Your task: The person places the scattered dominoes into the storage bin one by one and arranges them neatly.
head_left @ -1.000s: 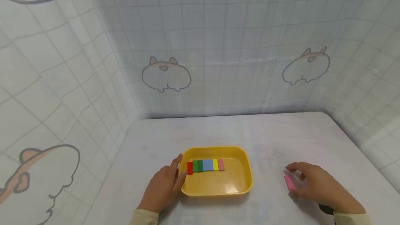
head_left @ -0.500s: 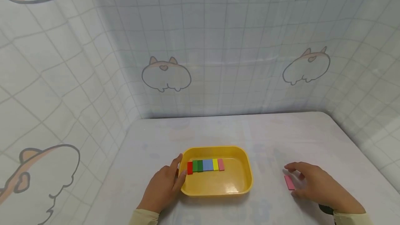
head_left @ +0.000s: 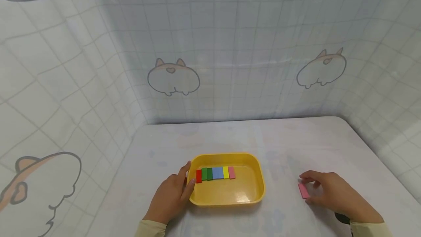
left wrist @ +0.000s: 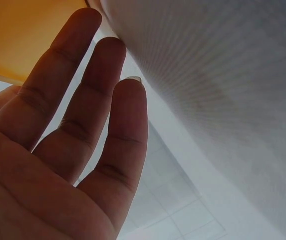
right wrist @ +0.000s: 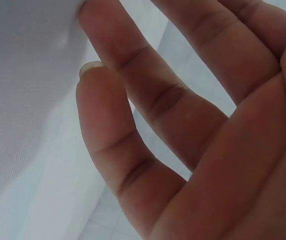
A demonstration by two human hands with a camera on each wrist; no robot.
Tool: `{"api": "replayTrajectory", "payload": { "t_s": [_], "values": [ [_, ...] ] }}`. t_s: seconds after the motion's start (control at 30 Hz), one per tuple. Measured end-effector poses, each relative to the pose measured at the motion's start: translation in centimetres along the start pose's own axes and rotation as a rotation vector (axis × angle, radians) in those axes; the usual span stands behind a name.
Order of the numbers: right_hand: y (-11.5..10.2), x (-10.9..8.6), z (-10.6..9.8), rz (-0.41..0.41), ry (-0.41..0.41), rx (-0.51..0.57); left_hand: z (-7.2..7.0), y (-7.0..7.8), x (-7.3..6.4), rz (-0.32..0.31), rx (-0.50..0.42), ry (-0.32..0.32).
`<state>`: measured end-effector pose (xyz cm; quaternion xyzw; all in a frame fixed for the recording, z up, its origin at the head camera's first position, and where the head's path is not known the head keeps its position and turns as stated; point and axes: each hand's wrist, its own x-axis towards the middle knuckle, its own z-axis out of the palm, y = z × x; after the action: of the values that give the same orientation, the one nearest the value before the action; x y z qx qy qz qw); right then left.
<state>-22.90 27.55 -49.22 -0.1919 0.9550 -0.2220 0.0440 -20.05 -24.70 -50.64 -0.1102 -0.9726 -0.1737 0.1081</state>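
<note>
A yellow tray (head_left: pixel 230 196) lies on the table, holding a row of small tiles: red (head_left: pixel 198 176), light and dark green, blue (head_left: pixel 217 173), yellow and pink (head_left: pixel 231 172). My left hand (head_left: pixel 171 196) holds the tray's left end, its thumb over the rim. In the left wrist view, several of its fingers (left wrist: pixel 85 107) extend beside the tray. To the right, a loose pink tile (head_left: pixel 303 191) lies on the table between the curved thumb and fingers of my right hand (head_left: pixel 332 193), which touch its two ends. That tile is outside the right wrist view.
A pale cloth covers the table (head_left: pixel 283 145). Behind it and at both sides hang grid-patterned cloth walls (head_left: pixel 217 54) with cartoon animal drawings. A dark object (head_left: pixel 342 218) shows beneath the right wrist. Table surface lies between the tray and the right hand.
My right thumb and fingers have drawn slightly closer round the loose pink tile. The head view has shifted a little; the left hand stays on the tray.
</note>
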Motion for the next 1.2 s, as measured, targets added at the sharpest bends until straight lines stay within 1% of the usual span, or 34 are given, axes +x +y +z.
{"api": "replayTrajectory", "payload": {
  "t_s": [0.23,0.47,0.7,0.9,1.2],
  "values": [
    [0.51,0.05,0.29,-0.019,0.008,0.006,0.18,-0.11,0.0,0.007,0.003,0.013],
    [0.35,-0.09,0.19,0.015,-0.007,0.028,0.17,-0.1,-0.02,0.005,0.005,0.011],
    [0.4,0.06,0.14,-0.015,0.011,0.007,0.07,0.0,0.04,0.013,0.003,0.018],
    [0.37,0.05,0.05,-0.004,-0.002,0.017,0.14,-0.02,0.06,0.003,0.0,0.011],
    [0.21,0.18,0.1,-0.058,0.046,-0.001,0.27,-0.12,0.04,0.017,-0.005,0.026]
  ]
}}
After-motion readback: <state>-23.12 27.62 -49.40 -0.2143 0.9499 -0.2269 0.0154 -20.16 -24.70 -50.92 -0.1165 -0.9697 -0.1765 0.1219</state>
